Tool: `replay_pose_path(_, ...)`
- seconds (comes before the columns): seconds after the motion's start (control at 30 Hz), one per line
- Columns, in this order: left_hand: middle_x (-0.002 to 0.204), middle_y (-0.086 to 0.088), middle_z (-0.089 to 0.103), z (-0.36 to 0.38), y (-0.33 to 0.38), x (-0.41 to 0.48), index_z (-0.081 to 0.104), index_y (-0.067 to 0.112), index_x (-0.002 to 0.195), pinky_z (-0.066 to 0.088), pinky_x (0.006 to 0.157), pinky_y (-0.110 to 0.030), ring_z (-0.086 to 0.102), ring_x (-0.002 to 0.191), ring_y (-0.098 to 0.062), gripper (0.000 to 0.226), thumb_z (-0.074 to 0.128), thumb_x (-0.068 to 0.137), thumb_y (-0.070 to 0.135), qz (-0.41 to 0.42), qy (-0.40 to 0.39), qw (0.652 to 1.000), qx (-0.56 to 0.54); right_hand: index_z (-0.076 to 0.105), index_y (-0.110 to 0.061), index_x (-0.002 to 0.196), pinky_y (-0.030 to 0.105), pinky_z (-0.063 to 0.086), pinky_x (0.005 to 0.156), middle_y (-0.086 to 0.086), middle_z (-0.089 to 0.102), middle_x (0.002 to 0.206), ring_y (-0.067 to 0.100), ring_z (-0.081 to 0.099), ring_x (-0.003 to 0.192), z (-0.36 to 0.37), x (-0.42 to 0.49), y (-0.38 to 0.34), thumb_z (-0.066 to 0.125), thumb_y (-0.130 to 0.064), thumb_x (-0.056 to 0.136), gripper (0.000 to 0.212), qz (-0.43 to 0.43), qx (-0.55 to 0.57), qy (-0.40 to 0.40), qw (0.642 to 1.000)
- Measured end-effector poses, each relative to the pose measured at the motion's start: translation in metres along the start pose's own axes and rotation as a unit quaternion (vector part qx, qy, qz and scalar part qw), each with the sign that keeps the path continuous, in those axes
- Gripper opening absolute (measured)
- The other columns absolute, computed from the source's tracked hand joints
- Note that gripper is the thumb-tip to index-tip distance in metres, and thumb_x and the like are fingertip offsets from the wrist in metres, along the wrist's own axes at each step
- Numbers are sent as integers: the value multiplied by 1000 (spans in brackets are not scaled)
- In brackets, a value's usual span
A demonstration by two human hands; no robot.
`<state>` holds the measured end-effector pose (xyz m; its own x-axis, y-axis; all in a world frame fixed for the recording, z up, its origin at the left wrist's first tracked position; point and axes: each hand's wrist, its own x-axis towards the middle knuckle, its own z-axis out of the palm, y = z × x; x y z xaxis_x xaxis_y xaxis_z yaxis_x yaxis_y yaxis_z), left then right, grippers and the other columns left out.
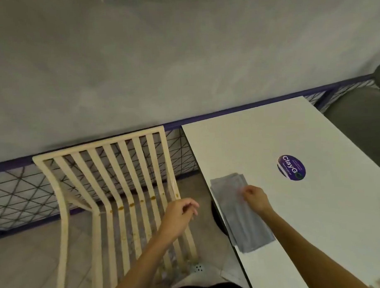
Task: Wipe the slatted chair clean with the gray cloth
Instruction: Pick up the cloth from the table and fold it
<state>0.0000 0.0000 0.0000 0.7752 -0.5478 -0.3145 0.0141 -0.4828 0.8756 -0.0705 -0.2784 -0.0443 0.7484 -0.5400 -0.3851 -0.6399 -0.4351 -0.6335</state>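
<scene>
Right hand (pixel 254 197) pinches gray cloth (pixel 238 211) on table (pixel 313 135); left hand (pixel 178 215) hangs loosely curled, empty. I should grip firmly, then wipe stained chair (pixel 113 189) slats.

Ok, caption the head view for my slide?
Right hand pinches gray cloth on white table; stained slatted chair awaits.

Cream slatted chair (pixel 113 189) stained at seat crease; folded gray cloth (pixel 239 215) on table edge.

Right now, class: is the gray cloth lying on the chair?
No, the cloth lies folded on the white table, beside the chair, with the right hand on it.
</scene>
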Motion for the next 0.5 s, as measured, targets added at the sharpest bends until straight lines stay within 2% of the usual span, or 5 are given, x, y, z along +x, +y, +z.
replay_pose_path(0.07,76,8,71,4,-1,-1,69,28,87,57,75,-31,67,69,-9,32,53,95,2,-18,5,1000,-5,69,-4,106,29,44,77,13,69,104,31,63,97,-2,0,2,51,-16,97,23,13,-17,30,999)
replay_pose_path(0.13,77,8,71,7,0,-3,70,27,89,57,74,-28,67,69,-8,30,53,94,3,-25,12,1000,-2,63,-1,115,31,44,82,16,63,111,33,60,103,-3,0,3,48,-18,99,28,16,-28,31,999)
replay_pose_path(0.33,77,6,71,7,-2,-2,71,22,90,57,72,-26,67,68,-9,27,52,95,3,-33,33,999,-16,62,-5,112,42,53,85,21,61,108,34,61,92,11,31,29,51,-21,94,26,48,-72,13,996)
replay_pose_path(0.5,76,7,71,8,-6,-2,70,23,89,57,72,-29,67,69,-13,30,50,95,2,-42,36,998,-23,59,-6,118,47,51,91,18,61,112,36,60,101,13,40,30,57,-26,92,33,52,-75,12,996)
